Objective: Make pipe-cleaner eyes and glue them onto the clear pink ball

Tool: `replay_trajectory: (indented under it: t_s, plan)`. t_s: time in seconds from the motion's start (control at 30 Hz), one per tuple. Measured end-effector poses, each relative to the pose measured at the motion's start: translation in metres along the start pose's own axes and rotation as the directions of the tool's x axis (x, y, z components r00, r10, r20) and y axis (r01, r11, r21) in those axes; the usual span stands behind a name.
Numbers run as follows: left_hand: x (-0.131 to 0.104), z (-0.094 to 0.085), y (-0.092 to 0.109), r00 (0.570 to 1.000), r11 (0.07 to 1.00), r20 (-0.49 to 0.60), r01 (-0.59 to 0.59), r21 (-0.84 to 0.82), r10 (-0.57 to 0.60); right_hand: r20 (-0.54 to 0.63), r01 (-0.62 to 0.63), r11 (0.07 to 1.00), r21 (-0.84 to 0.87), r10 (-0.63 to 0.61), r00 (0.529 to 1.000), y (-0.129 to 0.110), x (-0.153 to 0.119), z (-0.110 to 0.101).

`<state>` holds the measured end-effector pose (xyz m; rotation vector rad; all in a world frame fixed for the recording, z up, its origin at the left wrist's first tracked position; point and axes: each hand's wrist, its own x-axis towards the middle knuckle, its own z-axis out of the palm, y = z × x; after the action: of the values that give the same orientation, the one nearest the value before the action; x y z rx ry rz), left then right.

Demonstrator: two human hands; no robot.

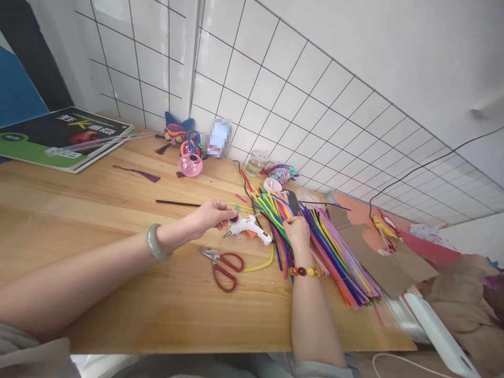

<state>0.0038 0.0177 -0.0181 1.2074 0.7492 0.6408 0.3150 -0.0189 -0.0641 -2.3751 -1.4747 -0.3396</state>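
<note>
My left hand (214, 215) pinches a small round dark-and-pink piece (235, 217) with a green tip, partly hidden by the fingers. Just beyond it lies a white hot glue gun (249, 227), its nozzle pointing left. My right hand (298, 232) has its fingers curled at a loose bundle of colourful pipe cleaners (271, 207); its fingertips are partly hidden among the stems. A second thick bundle of pipe cleaners (338, 252) lies to the right of that hand. Red-handled scissors (226, 268) rest nearer to me, beside a bent yellow pipe cleaner (260, 266).
Along the tiled wall stand a colourful animal-head craft (176, 132), a pink bowl (191, 165), a phone (219, 138), a glass jar (255, 165) and a striped craft (281, 173). A purple tassel (145, 174) and a book (63, 139) lie left. Cardboard (370, 252) lies right.
</note>
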Motion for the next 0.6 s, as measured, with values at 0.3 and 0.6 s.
replay_trajectory:
  t_s: [0.3, 0.6]
  plan:
    - [0.0000, -0.0003, -0.0014, 1.000, 1.000, 0.004, -0.001, 0.000, 0.001, 0.017, 0.010, 1.000, 0.019, -0.010, 1.000, -0.0022, -0.0024, -0.0043]
    - [0.0005, -0.0011, -0.0043, 1.000, 1.000, 0.021, -0.017, 0.012, 0.017, 0.013, -0.023, 0.999, 0.040, 0.023, 1.000, 0.0022, -0.0014, -0.0032]
